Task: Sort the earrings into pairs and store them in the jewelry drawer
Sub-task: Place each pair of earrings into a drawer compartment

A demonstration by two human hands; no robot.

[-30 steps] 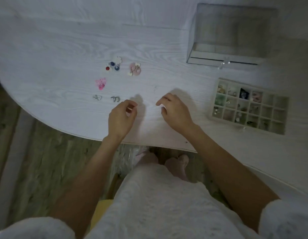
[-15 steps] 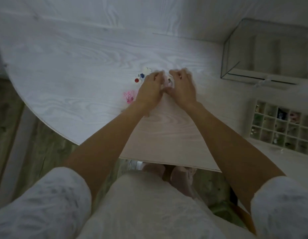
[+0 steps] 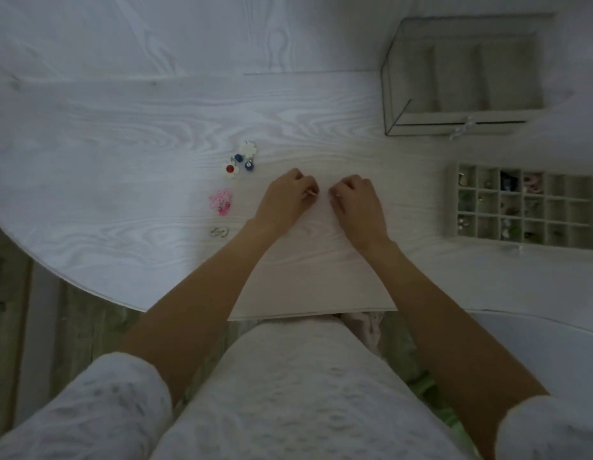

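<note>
Both hands are pulling back toward you from the earring cluster they were reaching into half a second ago, and the pink-and-cream pair that was lying right of the flower earrings is no longer showing on the table (image 3: 129,134). Your left hand (image 3: 286,198) is curling its fingers and pinching something small and pale at the fingertips (image 3: 311,193), likely one of that pair. Your right hand (image 3: 356,202) is curling too, but I can't tell what it's gripping, if anything.

Still loose on the table: flower earrings (image 3: 241,160), bright pink earrings (image 3: 221,201) and silver earrings (image 3: 219,231), all just left of your left hand. The jewelry drawer (image 3: 524,209) is sitting pulled out, well to your right, with several cells already filled. Its cabinet (image 3: 461,76) is standing behind it.

Handling call: these are looking very light, small and rigid, with thin hooks or posts that are likely bending or snagging easily. Pinch by the body, not the wire, and keep pairs from tangling while you're carrying them over
</note>
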